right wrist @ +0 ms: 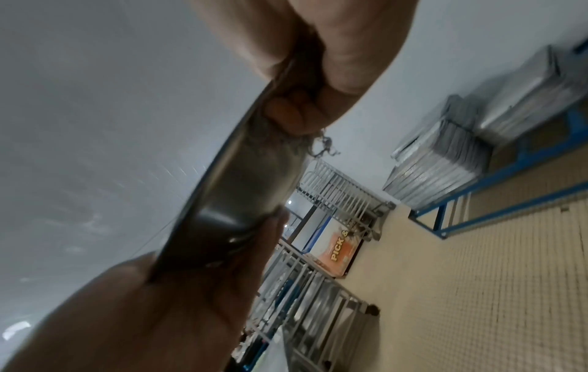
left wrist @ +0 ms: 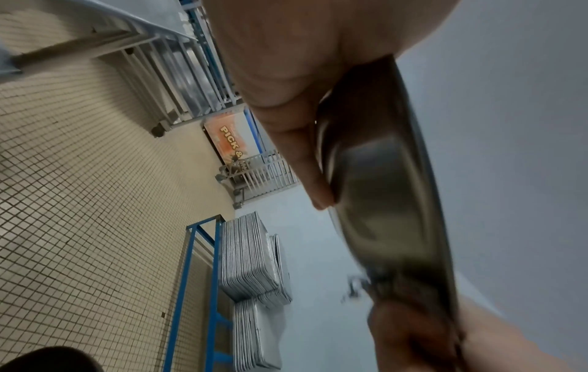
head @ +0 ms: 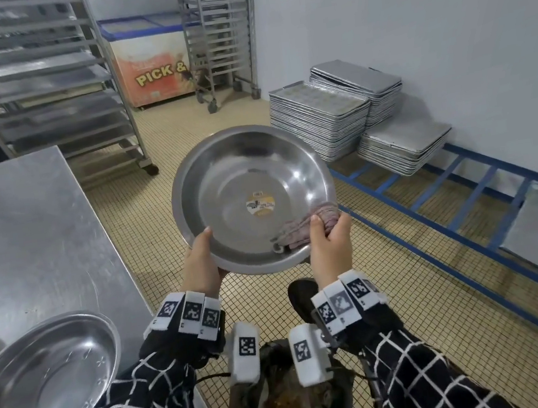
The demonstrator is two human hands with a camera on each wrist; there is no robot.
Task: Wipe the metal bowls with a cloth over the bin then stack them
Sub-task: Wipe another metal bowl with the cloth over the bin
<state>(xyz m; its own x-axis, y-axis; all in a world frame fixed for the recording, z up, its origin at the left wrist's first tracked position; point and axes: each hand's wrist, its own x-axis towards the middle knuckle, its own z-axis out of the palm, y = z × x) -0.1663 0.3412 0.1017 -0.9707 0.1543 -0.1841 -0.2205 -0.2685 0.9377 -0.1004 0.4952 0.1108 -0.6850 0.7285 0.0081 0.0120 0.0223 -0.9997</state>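
left hand (head: 202,265) grips the metal bowl (head: 253,199) rim; right hand (head: 329,240) pinches a cloth (head: 302,228) against it. only the head view shows another bowl (head: 44,384) on the desk (head: 21,221).

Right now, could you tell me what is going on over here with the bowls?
A person is wiping a metal bowl. The left hand grips its near rim, thumb inside, while the right hand presses a pinkish cloth against the inner wall at the right rim. The bowl is held in the air, tilted toward the person, above a dark bin. A second bowl sits on the steel table at left.
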